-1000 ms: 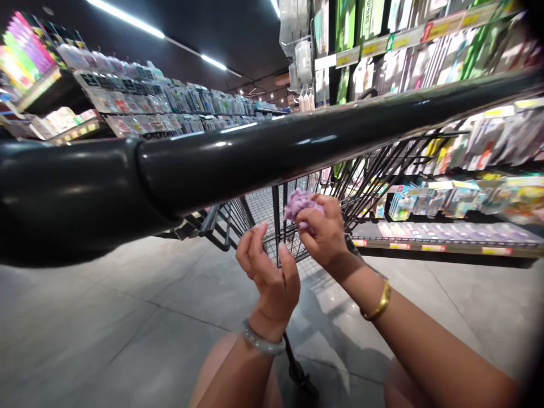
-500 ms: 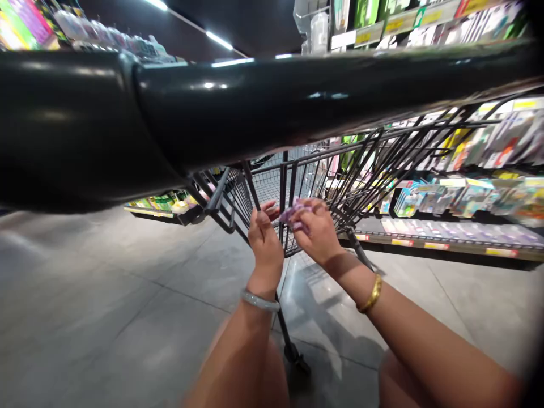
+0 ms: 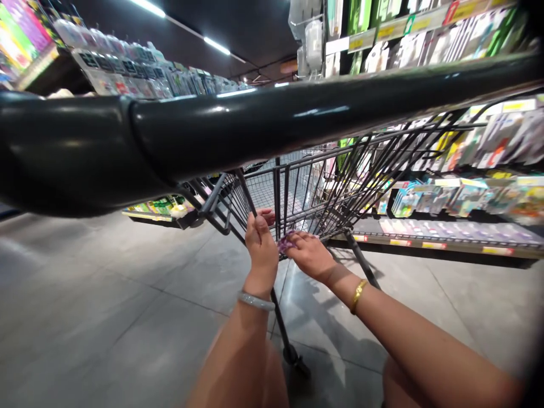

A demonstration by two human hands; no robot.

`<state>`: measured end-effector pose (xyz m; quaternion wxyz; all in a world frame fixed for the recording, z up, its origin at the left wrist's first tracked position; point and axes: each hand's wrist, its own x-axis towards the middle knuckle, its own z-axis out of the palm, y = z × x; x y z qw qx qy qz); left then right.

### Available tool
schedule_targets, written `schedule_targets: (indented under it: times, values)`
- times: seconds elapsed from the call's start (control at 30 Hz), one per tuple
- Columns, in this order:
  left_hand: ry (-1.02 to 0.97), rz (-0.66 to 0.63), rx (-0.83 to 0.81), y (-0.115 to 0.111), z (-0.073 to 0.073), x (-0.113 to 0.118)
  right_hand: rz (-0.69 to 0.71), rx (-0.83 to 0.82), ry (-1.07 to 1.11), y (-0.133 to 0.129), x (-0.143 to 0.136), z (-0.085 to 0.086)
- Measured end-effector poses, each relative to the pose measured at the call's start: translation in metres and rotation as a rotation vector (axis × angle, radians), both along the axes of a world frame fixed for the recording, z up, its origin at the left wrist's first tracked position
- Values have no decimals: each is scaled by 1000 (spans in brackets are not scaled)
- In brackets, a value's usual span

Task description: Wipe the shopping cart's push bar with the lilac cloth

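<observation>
Beneath the black handle bar of a wire shopping cart (image 3: 277,195), my two hands are close together at the near end of its basket. My right hand (image 3: 309,253), a gold bangle on its wrist, is closed on a small crumpled purple cloth (image 3: 287,242). The fingers press this cloth near the lower bars. My left hand (image 3: 261,243), with a grey bangle, is beside a dark upright bar, its fingers loosely bent and thumb apart. I see nothing in its palm. Whether it touches the bar is unclear.
The thick cart handle (image 3: 255,127) crosses the view in front of me. Shelves of packaged goods (image 3: 463,195) line the right side, and hanging packs (image 3: 127,71) the left. A cart wheel (image 3: 297,362) stands on the grey floor (image 3: 148,328) between my knees.
My right hand has moved down with the purple cloth, from higher by the bars to beside my left wrist. The left hand has lowered slightly, and the handle appears lower in view.
</observation>
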<state>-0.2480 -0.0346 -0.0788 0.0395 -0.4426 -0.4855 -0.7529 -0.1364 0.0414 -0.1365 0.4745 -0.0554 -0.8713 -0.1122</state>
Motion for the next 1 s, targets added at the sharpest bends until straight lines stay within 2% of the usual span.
schedule_targets:
  times: [0.17, 0.27, 0.33, 0.4, 0.53, 0.6, 0.67, 0.77, 0.83, 0.9, 1.0]
  values:
    - [13, -1, -10, -1, -2, -1, -1, -96, 159, -7, 3, 37]
    - [37, 16, -4, 0, -3, -2, 6, -137, 215, -3, 1, 36]
    - [39, 17, -21, 0, -4, -2, 30, -126, 186, 1, 1, 30]
    - [35, 21, -29, 1, -3, -2, 54, -134, 184, 2, 3, 32]
    - [44, 37, -31, 0, -3, -1, 7, -265, 379, 1, 14, 60]
    - [54, 52, -32, 0, -2, -1, -24, -317, 448, 3, 16, 67]
    - [68, 75, -34, 0, -3, 0, -41, -317, 385, 6, 13, 63]
    - [92, 98, -44, 1, -3, -1, -42, -292, 250, 11, 8, 46]
    - [97, 109, -53, 2, -3, -1, -31, -307, 253, 12, 8, 42]
    - [96, 132, -61, 3, -3, -2, -29, -335, 292, 11, 14, 51]
    - [95, 187, -83, 4, -3, -1, -15, -375, 449, 5, 24, 73]
